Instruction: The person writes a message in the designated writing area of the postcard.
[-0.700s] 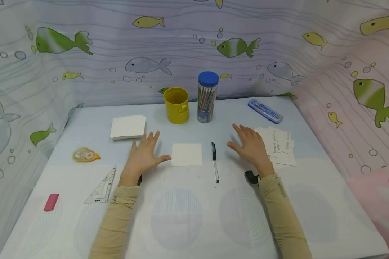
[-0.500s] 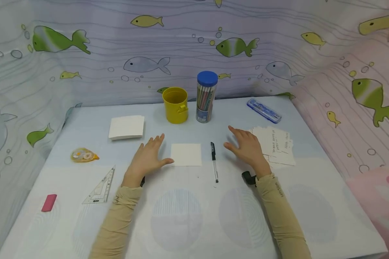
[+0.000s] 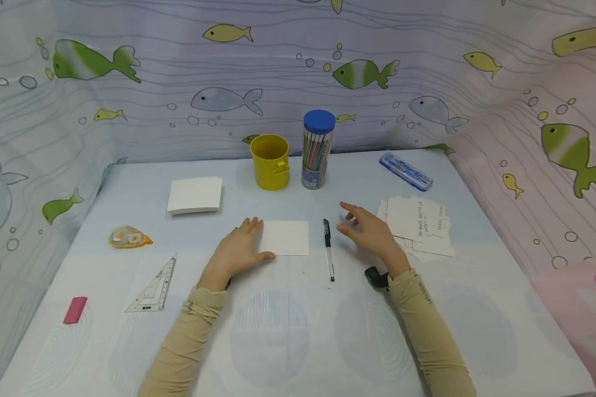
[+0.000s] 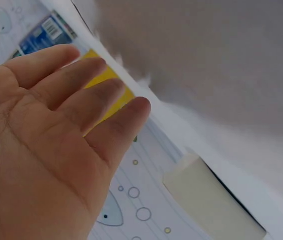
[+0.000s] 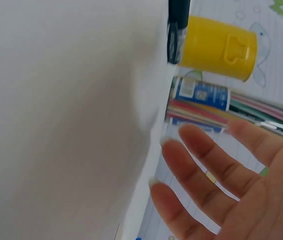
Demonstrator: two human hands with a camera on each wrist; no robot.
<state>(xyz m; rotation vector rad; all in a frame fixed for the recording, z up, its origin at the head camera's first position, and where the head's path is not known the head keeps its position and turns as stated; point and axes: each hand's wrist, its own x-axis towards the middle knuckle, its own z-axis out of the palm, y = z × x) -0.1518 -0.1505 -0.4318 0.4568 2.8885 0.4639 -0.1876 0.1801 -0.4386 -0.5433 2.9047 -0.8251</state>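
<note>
A blank white card (image 3: 287,238) lies in the middle of the table. My left hand (image 3: 235,251) is at its left edge, fingers extended and thumb stretched toward its lower left corner; whether it touches the card I cannot tell. The left wrist view shows the palm with nothing in it. Right of the card lies a capped black pen (image 3: 328,249). My right hand (image 3: 370,230) hovers just to the pen's right, fingers loosely bent and apart from it. In the right wrist view the pen (image 5: 178,27) appears beyond the fingers, and the hand holds nothing.
Behind stand a yellow bucket (image 3: 270,168) and a pencil jar (image 3: 318,151). A card stack (image 3: 195,194) sits back left, written cards (image 3: 427,226) and a blue case (image 3: 406,171) right. Left are a correction tape (image 3: 129,237), set square (image 3: 155,288) and pink eraser (image 3: 75,310).
My left hand has moved right, up to the card's left edge. My right hand has shifted left and slightly toward me, nearer the pen, its fingers bending a little more.
</note>
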